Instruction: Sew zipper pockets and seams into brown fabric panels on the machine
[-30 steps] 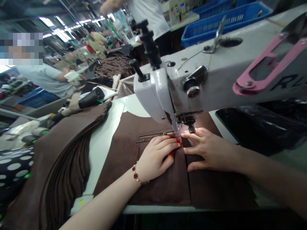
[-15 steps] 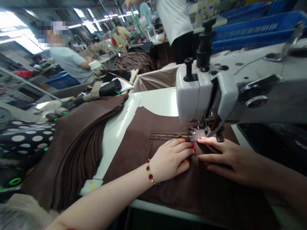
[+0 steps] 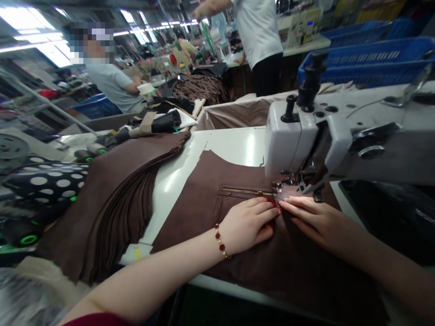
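A brown leather-like panel [image 3: 190, 203] lies flat under the sewing machine's head [image 3: 288, 140]. A brass-toothed zipper [image 3: 246, 192] is set in a narrow slot in the panel, its right end close to the presser foot [image 3: 280, 188]. My left hand [image 3: 251, 222], with a beaded bracelet on the wrist, rests palm down on the panel just below the zipper, fingers extended. Flat on the same panel lies my right hand [image 3: 319, 224], fingers stretched leftward, its fingertips meeting those of the left beside the presser foot. The needle's tip is hard to make out.
A thick stack of brown panels [image 3: 125, 194] sits on the left of the white table [image 3: 234, 138]. Thread spools [image 3: 25, 226] and polka-dot fabric [image 3: 50, 179] are farther left. Blue crates [image 3: 367, 63] stand behind the machine. Two people [image 3: 260, 36] [image 3: 110, 81] are in the background.
My right hand has slid left, its fingers drawn closer together, and its fingertips now meet my left hand's. My left hand stays below the zipper. The whole view has shifted slightly.
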Motion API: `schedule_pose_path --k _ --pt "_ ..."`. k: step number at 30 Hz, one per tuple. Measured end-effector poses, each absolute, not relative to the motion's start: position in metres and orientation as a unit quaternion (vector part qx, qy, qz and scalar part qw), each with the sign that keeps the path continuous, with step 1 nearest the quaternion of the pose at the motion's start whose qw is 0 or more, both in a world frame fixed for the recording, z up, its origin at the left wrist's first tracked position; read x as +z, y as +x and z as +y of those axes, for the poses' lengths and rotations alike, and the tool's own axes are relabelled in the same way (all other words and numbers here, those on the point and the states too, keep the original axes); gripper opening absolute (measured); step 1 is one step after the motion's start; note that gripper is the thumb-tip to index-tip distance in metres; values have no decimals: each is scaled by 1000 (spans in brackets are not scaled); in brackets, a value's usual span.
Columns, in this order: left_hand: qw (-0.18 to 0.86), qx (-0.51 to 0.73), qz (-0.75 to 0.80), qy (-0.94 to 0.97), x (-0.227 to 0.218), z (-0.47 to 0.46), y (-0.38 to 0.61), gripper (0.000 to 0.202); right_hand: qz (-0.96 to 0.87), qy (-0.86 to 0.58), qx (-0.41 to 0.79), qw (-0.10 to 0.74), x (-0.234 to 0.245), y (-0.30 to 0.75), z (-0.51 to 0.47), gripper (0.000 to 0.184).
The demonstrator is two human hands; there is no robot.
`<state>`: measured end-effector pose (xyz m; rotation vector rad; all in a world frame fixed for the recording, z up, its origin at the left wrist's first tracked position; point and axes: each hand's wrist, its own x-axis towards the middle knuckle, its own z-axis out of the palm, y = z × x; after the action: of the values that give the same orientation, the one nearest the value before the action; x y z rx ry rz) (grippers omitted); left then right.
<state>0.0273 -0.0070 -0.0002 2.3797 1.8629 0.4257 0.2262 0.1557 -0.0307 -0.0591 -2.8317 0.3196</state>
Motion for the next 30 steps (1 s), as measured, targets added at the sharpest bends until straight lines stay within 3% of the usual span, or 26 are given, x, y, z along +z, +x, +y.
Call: schedule_pose_path --k 14,30 --pt "60 120 596 792 4 -1 24 40 -988 -53 103 103 -22 221 159 47" --pt "60 149 600 784 0 13 11 36 -968 -30 149 198 -30 209 172 37"
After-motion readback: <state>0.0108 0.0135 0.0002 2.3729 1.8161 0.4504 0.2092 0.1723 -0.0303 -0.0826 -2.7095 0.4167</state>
